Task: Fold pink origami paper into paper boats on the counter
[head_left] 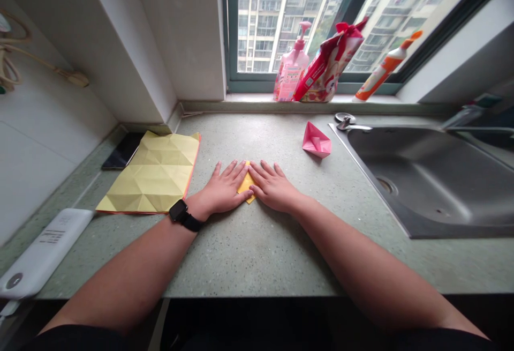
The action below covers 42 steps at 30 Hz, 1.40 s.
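A small folded piece of yellow paper [248, 181] lies flat on the speckled countertop [249, 254], partly covered by both hands. My left hand [225, 187], with a black watch on its wrist, presses down on the paper's left side with fingers spread. From the other side, my right hand [273, 186] lies flat over the paper's right edge, fingers stretched out. The two hands' fingertips nearly meet at the paper's top. Farther off to the right stands a pink folded paper shape [317, 140], open at its top.
Creased yellow sheets [155, 171] with an orange edge lie at left, over a dark phone [124, 151]. A white power bank [46, 252] sits at the front left. The steel sink [437, 179] is at right. A pink pump bottle [292, 72] and other packages line the windowsill.
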Tool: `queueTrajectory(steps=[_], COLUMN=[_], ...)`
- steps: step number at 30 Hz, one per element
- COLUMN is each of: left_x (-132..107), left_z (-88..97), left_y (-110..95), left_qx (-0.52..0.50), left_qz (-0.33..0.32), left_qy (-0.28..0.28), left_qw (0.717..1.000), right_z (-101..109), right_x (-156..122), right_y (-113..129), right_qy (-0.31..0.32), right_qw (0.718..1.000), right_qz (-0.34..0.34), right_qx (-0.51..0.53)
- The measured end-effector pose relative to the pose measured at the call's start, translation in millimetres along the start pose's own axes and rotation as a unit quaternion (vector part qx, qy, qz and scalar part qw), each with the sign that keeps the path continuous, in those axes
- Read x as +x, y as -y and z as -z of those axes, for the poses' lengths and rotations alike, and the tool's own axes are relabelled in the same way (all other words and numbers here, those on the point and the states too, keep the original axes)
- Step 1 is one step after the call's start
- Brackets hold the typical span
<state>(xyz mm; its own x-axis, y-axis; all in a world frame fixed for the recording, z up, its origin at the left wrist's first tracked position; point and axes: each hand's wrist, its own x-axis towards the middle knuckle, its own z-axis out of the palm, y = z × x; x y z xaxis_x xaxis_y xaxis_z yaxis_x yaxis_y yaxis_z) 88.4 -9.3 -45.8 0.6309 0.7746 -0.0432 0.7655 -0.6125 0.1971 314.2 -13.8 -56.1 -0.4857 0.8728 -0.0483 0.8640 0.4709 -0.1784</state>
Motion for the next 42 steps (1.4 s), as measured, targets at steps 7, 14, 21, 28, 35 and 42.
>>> queueTrajectory(steps=[7,14,21,28,35,42], left_x=[-2,0,-8,-17,-22,-22], left_z=[0.7,7.7,14.0,10.3,16.5,14.8], left_y=[-2,-5,-1,8,15,15], left_qx=[0.01,0.026,0.036,-0.025,-0.181,-0.167], left_qz=[0.026,0.052,0.037,-0.046,-0.171,-0.145], left_qy=[-0.003,0.024,0.042,-0.059,-0.112,-0.15], left_qw=[1.0,0.998,0.998,0.997,0.962,0.964], right_z=[-1,5,1,-5,-11,-5], right_x=[0,1,2,0,-4,-5], right_y=[1,7,5,4,-2,-3], right_qy=[0.011,0.022,0.01,-0.012,-0.042,-0.077], right_qw=[1.0,0.999,1.0,1.0,0.999,0.993], right_qz=[-0.016,-0.025,-0.02,-0.023,-0.005,-0.001], right_qx=[-0.015,-0.016,-0.017,-0.015,0.021,0.092])
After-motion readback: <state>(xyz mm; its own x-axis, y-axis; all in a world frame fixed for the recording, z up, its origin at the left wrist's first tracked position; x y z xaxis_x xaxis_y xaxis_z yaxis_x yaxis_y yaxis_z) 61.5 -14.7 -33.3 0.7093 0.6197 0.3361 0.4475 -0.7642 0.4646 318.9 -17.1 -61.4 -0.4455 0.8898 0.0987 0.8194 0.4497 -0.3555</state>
